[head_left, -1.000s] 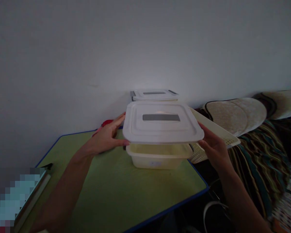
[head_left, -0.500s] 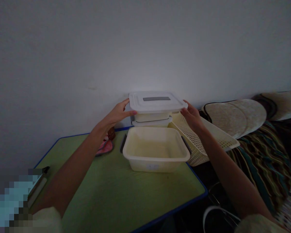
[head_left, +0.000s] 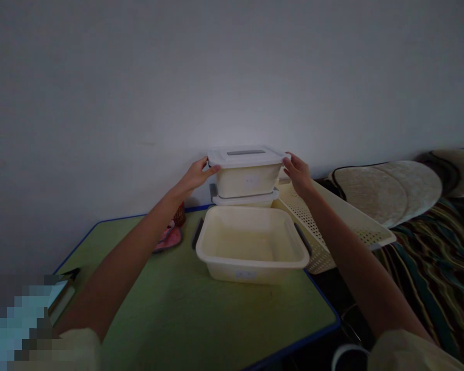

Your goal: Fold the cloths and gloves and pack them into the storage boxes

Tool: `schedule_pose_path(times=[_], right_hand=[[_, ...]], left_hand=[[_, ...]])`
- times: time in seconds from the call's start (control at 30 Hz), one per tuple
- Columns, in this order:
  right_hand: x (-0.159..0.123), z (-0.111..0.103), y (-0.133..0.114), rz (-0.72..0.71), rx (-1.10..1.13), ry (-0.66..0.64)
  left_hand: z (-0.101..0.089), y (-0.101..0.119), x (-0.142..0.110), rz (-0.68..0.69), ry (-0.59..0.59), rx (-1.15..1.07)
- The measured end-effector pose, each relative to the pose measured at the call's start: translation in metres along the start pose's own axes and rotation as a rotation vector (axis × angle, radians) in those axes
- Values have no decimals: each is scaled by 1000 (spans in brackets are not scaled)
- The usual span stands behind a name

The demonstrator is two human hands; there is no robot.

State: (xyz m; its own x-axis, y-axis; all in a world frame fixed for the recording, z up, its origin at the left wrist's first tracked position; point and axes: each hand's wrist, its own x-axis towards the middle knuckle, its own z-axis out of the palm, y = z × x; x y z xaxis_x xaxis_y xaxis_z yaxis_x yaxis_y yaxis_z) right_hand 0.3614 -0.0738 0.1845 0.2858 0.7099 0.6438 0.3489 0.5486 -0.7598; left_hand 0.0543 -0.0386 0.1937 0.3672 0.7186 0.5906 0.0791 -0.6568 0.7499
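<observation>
A white lid (head_left: 249,157) with a grey strip along its top sits over the upper cream storage box (head_left: 249,180). My left hand (head_left: 197,174) grips the lid's left edge, thumb at the front corner. At the opposite edge my right hand (head_left: 299,172) closes round the lid's right side. This box stands on another white-lidded storage box (head_left: 251,200) at the wall. In front of the stack is an open storage bin (head_left: 251,275) with dark grey side handles, its inside bare. Whether the lid is fully seated I cannot tell.
The green table (head_left: 170,314) has a blue edge. A pink cloth (head_left: 170,239) and a small brown woven basket (head_left: 180,216) lie left of the bin. A perforated cream basket (head_left: 320,252) stands to the right, beside a beige bolster (head_left: 386,188) and a striped cover (head_left: 436,273).
The lid has shifted slightly back and left onto the upper box, showing more of the box's front. Both hands moved with it. My view has tilted and shifted a little.
</observation>
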Motion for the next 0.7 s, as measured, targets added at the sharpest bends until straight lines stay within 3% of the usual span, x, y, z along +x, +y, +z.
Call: schedule_pose_path(times=[0.4,0.7], right_hand=[[8,4,4,-45,-25,29],[8,5,6,-36,-2,44]], left_hand=[[12,-4,3,-40,205,-18],[14,-1,4,-22,211,24]])
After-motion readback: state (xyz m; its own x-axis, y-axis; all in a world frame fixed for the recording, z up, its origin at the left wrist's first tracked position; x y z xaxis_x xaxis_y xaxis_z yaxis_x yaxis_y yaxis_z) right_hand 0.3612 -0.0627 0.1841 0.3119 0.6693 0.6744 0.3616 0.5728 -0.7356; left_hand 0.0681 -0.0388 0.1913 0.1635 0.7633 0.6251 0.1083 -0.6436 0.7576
